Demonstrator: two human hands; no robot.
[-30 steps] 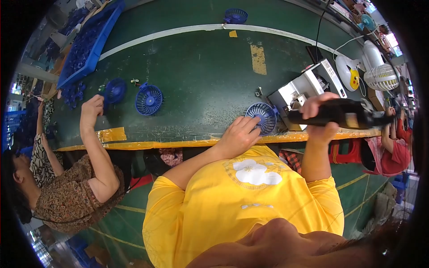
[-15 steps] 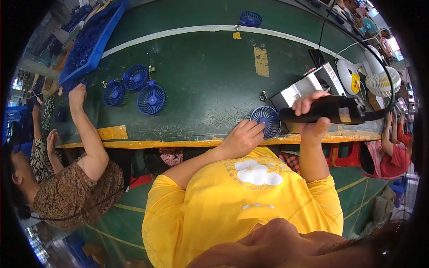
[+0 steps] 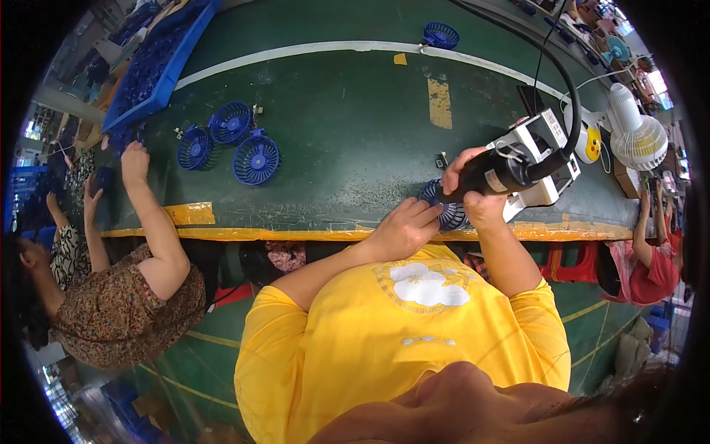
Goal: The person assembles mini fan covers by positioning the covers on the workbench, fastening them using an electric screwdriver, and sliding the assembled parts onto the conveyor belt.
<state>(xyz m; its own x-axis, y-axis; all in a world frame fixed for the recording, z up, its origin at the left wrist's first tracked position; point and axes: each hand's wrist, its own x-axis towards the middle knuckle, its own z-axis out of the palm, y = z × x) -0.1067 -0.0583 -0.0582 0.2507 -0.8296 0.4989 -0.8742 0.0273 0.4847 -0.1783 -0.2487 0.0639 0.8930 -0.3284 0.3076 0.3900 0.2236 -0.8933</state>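
Observation:
A blue round fan cage stands at the table's front edge, partly hidden by my hands and the tool. Its near left rim is held by my left hand, with the fingers closed. My right hand is wrapped round a thick black corded power screwdriver. The tool is tilted over the cage, and its tip is hidden, so I cannot tell whether it touches. A small part with wires lies just beyond the cage.
Several more blue fan cages lie on the green table, one far back. A blue bin is at far left near a co-worker's hand. White box-like frames and a white fan stand at right.
My right hand has brought the black screwdriver leftward and swung it from lying sideways to tilted over the fan cage. My left hand stays at the cage.

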